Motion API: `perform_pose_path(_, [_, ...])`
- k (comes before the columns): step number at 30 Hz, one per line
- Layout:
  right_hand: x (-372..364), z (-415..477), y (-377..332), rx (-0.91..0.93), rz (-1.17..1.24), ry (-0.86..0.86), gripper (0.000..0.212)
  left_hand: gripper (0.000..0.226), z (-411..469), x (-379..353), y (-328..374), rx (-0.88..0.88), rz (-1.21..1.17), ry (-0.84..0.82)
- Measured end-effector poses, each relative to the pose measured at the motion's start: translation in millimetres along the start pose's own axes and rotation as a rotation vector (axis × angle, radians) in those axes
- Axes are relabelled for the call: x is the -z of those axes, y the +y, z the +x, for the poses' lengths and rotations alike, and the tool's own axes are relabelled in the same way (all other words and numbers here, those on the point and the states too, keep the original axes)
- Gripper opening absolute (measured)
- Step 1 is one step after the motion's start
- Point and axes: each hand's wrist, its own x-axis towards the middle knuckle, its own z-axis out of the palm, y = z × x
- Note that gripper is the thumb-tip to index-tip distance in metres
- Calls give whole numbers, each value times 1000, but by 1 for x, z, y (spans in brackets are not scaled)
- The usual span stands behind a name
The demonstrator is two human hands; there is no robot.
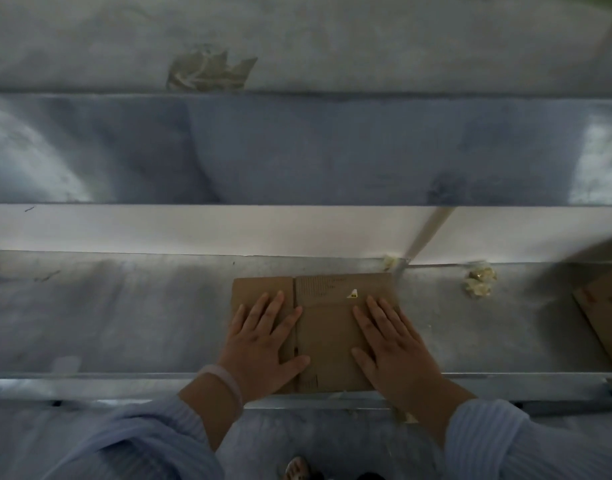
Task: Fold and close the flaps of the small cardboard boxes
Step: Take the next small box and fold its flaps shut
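A flattened brown cardboard box [327, 327] lies on the metal work surface [124, 313] near its front edge. A vertical crease runs down it left of centre, and a small white sticker sits near its top. My left hand [263, 344] presses flat on the left panel with fingers spread and straight. On the right panel my right hand [391, 344] lies flat as well, fingers pointing away from me. Both palms hold the cardboard down against the surface.
Two crumpled tape wads [479, 279] lie to the right of the box. More flat cardboard [606, 320] sits at the right edge. A white ledge [193, 228] runs behind the surface, with a tape strip [426, 233] hanging across it.
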Motion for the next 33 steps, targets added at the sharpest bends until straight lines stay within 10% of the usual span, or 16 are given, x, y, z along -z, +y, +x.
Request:
perform_pose_path(5, [17, -2, 4, -46, 133, 52, 65, 95, 0, 16, -6, 53, -148, -54])
perform_pose_path(16, [38, -20, 20, -524, 358, -84, 58, 65, -66, 33, 8, 853, -353, -5])
perform_pose_path(23, [36, -23, 1, -476, 578, -103, 48, 56, -117, 20, 13, 1062, -863, 114])
perform_pose_path(33, [50, 5, -141, -249, 948, -97, 39, 51, -215, 68, -95, 1067, -892, 463])
